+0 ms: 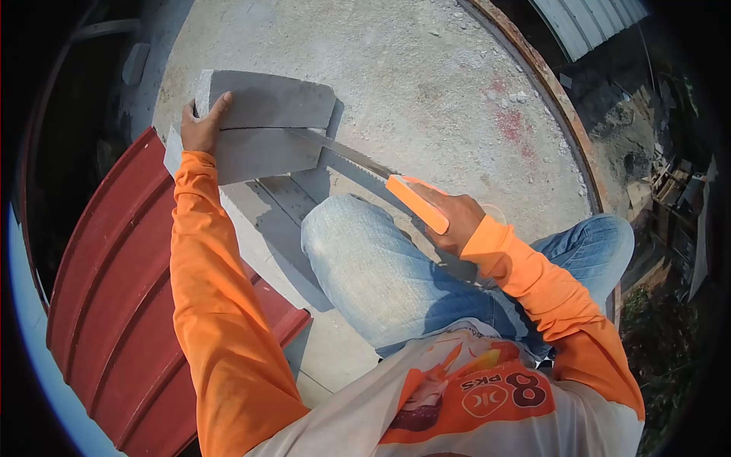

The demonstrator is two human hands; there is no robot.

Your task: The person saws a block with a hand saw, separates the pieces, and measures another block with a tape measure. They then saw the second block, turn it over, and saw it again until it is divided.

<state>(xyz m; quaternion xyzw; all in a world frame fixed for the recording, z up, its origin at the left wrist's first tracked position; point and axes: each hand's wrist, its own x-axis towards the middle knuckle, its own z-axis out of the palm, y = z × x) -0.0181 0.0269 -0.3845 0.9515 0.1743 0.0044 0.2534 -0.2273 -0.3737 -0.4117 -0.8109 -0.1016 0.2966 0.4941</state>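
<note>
A grey lightweight concrete block lies ahead of my knees, with a long dark cut line across its upper face. My left hand grips the block's left end, thumb on top and the other fingers mostly hidden behind the edge. In my right hand is a handsaw with an orange handle, the fingers wrapped round the grip. The toothed blade slants up and left, its tip at the right end of the cut line. More grey blocks sit beneath and nearer to me, partly shaded.
Red corrugated roofing sheet lies at the left. Rough concrete floor spreads ahead, with grit and a reddish stain on the right. A raised edge curves along the right side, with debris and scrap wood beyond it.
</note>
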